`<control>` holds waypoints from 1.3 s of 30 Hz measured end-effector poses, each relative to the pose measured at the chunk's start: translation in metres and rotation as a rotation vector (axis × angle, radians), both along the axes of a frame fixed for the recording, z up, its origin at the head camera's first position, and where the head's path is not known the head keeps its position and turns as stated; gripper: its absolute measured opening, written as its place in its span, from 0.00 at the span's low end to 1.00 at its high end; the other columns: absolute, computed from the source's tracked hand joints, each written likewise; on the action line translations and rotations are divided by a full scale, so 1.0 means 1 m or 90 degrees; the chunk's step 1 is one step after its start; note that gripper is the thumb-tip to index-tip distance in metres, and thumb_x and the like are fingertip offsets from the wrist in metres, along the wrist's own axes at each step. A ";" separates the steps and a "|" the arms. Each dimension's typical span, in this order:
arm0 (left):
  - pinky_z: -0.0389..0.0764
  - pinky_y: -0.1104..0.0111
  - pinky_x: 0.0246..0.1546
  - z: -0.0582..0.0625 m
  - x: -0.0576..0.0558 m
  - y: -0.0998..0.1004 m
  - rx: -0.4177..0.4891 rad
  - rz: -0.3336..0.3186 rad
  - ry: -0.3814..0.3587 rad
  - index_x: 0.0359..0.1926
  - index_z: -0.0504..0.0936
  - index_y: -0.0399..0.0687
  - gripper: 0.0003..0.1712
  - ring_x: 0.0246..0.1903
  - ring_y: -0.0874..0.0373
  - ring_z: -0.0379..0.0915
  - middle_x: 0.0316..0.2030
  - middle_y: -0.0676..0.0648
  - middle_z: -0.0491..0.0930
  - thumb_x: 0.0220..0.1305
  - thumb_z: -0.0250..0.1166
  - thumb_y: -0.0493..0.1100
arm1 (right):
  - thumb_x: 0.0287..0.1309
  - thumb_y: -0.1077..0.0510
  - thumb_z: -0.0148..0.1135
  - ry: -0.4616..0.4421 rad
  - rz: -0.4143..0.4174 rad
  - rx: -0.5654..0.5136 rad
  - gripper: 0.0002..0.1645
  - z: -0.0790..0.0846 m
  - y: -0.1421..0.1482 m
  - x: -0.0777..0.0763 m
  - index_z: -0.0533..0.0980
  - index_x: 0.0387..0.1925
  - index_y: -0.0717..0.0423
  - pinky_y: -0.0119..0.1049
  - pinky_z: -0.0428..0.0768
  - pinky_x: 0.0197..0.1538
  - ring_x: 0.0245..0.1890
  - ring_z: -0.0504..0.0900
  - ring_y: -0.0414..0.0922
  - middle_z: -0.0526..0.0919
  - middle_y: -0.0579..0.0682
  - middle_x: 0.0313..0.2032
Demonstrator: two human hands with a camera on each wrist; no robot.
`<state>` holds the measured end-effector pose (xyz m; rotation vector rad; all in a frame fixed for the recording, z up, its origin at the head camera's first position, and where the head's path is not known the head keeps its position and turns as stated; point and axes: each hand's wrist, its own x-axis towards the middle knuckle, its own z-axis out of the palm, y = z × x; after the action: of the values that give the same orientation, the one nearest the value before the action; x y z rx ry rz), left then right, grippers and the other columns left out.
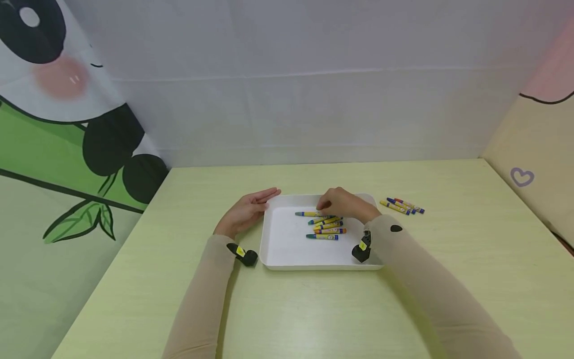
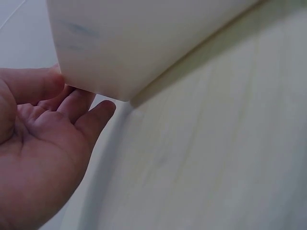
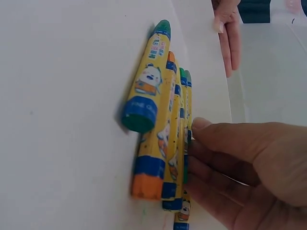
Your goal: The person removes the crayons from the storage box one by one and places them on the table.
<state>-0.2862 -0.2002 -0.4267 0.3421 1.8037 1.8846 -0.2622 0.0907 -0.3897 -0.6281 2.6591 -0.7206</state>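
Note:
A shallow white tray (image 1: pixel 287 254) holds several yellow-wrapped crayons (image 1: pixel 330 231) lying side by side in a loose row. My left hand (image 1: pixel 245 212) is at the tray's left side, its thumb over the rim and its fingers along the outside. From the left wrist, that hand (image 2: pixel 45 139) grips the tray's edge (image 2: pixel 110 57). My right hand (image 1: pixel 343 203) reaches over the tray and pinches the farthest crayon (image 1: pixel 305 214) by its right part. In the right wrist view, thumb and fingers (image 3: pixel 225 167) meet that crayon's far side, fingertips partly hidden. A green crayon (image 3: pixel 145 84) is nearest that camera.
Several more crayons (image 1: pixel 402 206) lie on the pale wooden table (image 1: pixel 296 309) just right of the tray. A white cloth wall (image 1: pixel 314 114) rises behind the table. Printed panels (image 1: pixel 103 219) stand at the left and right sides.

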 end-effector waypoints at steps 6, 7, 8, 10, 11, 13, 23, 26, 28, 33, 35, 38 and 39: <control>0.55 0.57 0.71 -0.001 -0.001 0.000 0.003 0.000 -0.006 0.73 0.58 0.44 0.31 0.73 0.54 0.49 0.73 0.48 0.57 0.72 0.43 0.27 | 0.62 0.61 0.61 -0.008 -0.007 0.005 0.13 0.000 -0.002 0.002 0.82 0.48 0.58 0.39 0.80 0.51 0.42 0.80 0.43 0.85 0.52 0.44; 0.55 0.57 0.71 -0.001 -0.001 0.000 0.002 0.001 -0.006 0.73 0.58 0.44 0.30 0.73 0.54 0.49 0.73 0.48 0.57 0.72 0.43 0.27 | 0.62 0.61 0.61 -0.007 -0.006 0.006 0.13 -0.001 -0.002 0.002 0.82 0.48 0.58 0.39 0.80 0.51 0.41 0.80 0.43 0.85 0.52 0.44; 0.55 0.57 0.71 -0.001 -0.001 0.001 0.001 0.001 -0.005 0.73 0.58 0.44 0.31 0.73 0.54 0.49 0.73 0.48 0.57 0.72 0.43 0.27 | 0.62 0.61 0.61 -0.007 -0.005 0.006 0.13 -0.001 -0.002 0.002 0.82 0.48 0.58 0.39 0.80 0.51 0.41 0.80 0.43 0.85 0.52 0.44; 0.55 0.57 0.71 -0.001 -0.001 0.001 -0.001 0.000 -0.002 0.73 0.58 0.44 0.31 0.73 0.54 0.49 0.73 0.48 0.57 0.72 0.43 0.27 | 0.62 0.61 0.61 -0.008 -0.004 0.008 0.13 -0.001 -0.002 0.002 0.82 0.47 0.58 0.38 0.80 0.50 0.41 0.80 0.43 0.85 0.52 0.43; 0.55 0.57 0.71 0.000 -0.001 0.001 -0.001 0.000 0.000 0.73 0.58 0.44 0.31 0.73 0.54 0.49 0.73 0.48 0.57 0.71 0.43 0.27 | 0.62 0.61 0.61 -0.007 0.000 0.009 0.12 -0.001 -0.002 0.002 0.82 0.47 0.58 0.38 0.80 0.50 0.40 0.79 0.43 0.85 0.52 0.43; 0.55 0.57 0.71 0.000 0.000 0.001 0.000 0.001 0.001 0.73 0.58 0.44 0.31 0.73 0.54 0.49 0.73 0.48 0.57 0.71 0.44 0.27 | 0.62 0.61 0.61 -0.011 0.000 0.011 0.12 0.000 -0.002 0.002 0.83 0.46 0.57 0.38 0.79 0.49 0.39 0.79 0.43 0.85 0.51 0.42; 0.54 0.57 0.72 0.000 0.001 0.000 0.010 0.001 -0.004 0.73 0.57 0.42 0.30 0.74 0.53 0.48 0.73 0.46 0.56 0.71 0.43 0.26 | 0.62 0.61 0.62 -0.014 0.008 0.021 0.08 0.000 -0.001 0.001 0.84 0.40 0.54 0.36 0.77 0.46 0.36 0.75 0.42 0.84 0.49 0.38; 0.54 0.57 0.72 0.000 0.001 0.000 0.006 0.004 -0.005 0.73 0.58 0.42 0.30 0.73 0.53 0.49 0.73 0.47 0.57 0.71 0.43 0.26 | 0.62 0.61 0.62 -0.012 0.013 0.021 0.07 0.001 -0.001 0.002 0.84 0.40 0.55 0.36 0.77 0.45 0.36 0.75 0.42 0.83 0.49 0.37; 0.54 0.57 0.71 0.000 0.001 0.001 0.006 0.003 -0.005 0.73 0.58 0.42 0.30 0.73 0.53 0.49 0.73 0.47 0.57 0.71 0.43 0.26 | 0.62 0.61 0.62 -0.010 0.019 0.019 0.07 0.002 -0.001 0.003 0.84 0.40 0.55 0.35 0.77 0.45 0.35 0.75 0.42 0.83 0.48 0.36; 0.54 0.58 0.71 0.000 0.001 0.000 0.007 0.000 -0.003 0.73 0.58 0.42 0.30 0.73 0.53 0.49 0.73 0.47 0.56 0.71 0.43 0.26 | 0.61 0.61 0.62 0.009 0.045 0.001 0.07 0.002 0.003 0.004 0.84 0.40 0.55 0.35 0.78 0.44 0.35 0.76 0.41 0.84 0.48 0.36; 0.54 0.58 0.71 0.001 0.001 0.000 0.007 0.000 -0.002 0.73 0.57 0.42 0.30 0.73 0.53 0.49 0.73 0.47 0.56 0.71 0.43 0.26 | 0.61 0.61 0.62 0.019 0.054 -0.014 0.07 0.003 0.005 0.005 0.84 0.40 0.56 0.35 0.79 0.43 0.35 0.77 0.41 0.84 0.48 0.37; 0.55 0.58 0.71 0.001 0.001 0.000 0.005 0.000 -0.003 0.73 0.57 0.43 0.31 0.73 0.54 0.49 0.73 0.47 0.56 0.71 0.44 0.27 | 0.60 0.60 0.63 0.033 0.067 -0.037 0.08 0.004 0.009 0.005 0.84 0.40 0.56 0.34 0.80 0.43 0.35 0.78 0.40 0.85 0.48 0.38; 0.55 0.58 0.71 0.000 0.000 0.000 0.005 0.000 -0.003 0.73 0.57 0.43 0.31 0.73 0.54 0.49 0.73 0.47 0.56 0.71 0.44 0.27 | 0.60 0.60 0.64 0.035 0.069 -0.044 0.08 0.005 0.011 0.005 0.84 0.41 0.56 0.34 0.80 0.44 0.36 0.78 0.40 0.85 0.48 0.39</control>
<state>-0.2858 -0.2000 -0.4263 0.3405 1.7940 1.8908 -0.2568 0.1016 -0.3848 -0.8152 2.6345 -0.7770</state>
